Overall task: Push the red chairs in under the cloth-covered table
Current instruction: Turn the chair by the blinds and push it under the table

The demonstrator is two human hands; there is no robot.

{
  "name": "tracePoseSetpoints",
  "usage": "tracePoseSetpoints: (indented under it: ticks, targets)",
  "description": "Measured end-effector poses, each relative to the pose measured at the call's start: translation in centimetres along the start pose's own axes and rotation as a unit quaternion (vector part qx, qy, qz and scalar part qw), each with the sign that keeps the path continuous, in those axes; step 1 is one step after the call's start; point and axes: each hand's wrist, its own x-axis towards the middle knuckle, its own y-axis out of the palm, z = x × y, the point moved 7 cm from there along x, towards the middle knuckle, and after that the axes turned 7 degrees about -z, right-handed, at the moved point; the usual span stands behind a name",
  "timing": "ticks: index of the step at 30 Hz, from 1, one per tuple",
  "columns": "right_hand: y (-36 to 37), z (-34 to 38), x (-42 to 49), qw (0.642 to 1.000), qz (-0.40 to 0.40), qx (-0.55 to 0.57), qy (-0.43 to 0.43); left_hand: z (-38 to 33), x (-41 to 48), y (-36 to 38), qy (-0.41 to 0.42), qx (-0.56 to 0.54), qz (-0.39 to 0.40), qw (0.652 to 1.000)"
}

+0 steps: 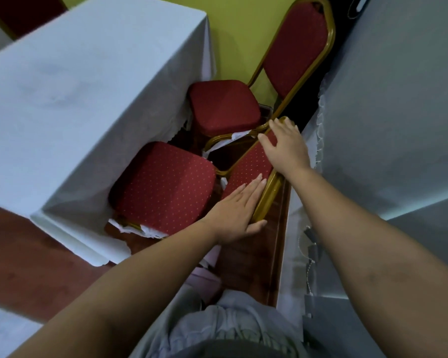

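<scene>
Your left hand (233,213) lies flat, fingers straight, on the backrest (248,166) of the near chair (163,184), thumb at the gold frame's end. Your right hand (286,148) rests open on the backrest's far end, fingers spread. The near chair's seat meets the table (88,86) cloth. The far chair (223,107) stands just beyond, also at the cloth.

Only one camera, wide-angle, rides on my head. It looks forward and steeply down, close over my left hand (236,210) and right hand (287,148) at mid-frame. My lap (230,329) lies nearer than my hands, at the bottom edge.
</scene>
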Motion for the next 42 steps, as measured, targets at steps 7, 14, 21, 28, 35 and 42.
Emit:
tracePoseSetpoints:
  ticks: [7,14,21,28,35,42]
  targets:
    - [-0.7,-0.2,0.0,0.999,-0.009,0.023,0.027,0.0,0.6,0.0,-0.040,-0.063,-0.004,0.997]
    - [-1.3,-0.7,-1.1,0.999,-0.007,0.031,0.039,0.0,0.5,0.3,-0.053,-0.097,-0.005,0.994]
    - [-2.9,-1.8,-3.5,0.997,-0.050,-0.020,0.056,-1.2,-0.1,0.6,-0.038,-0.088,0.001,0.995]
    - [-1.3,-2.4,-3.2,0.996,-0.069,0.014,0.061,-1.6,-0.6,0.1,-0.042,-0.080,0.001,0.996]
    - [0.0,-0.8,-1.9,0.998,-0.044,-0.005,0.041,-0.2,-1.1,-0.5,-0.063,-0.085,-0.046,0.993]
    - [1.9,3.4,0.3,0.999,-0.030,-0.017,-0.011,3.5,-2.6,-2.2,-0.096,-0.071,-0.072,0.990]
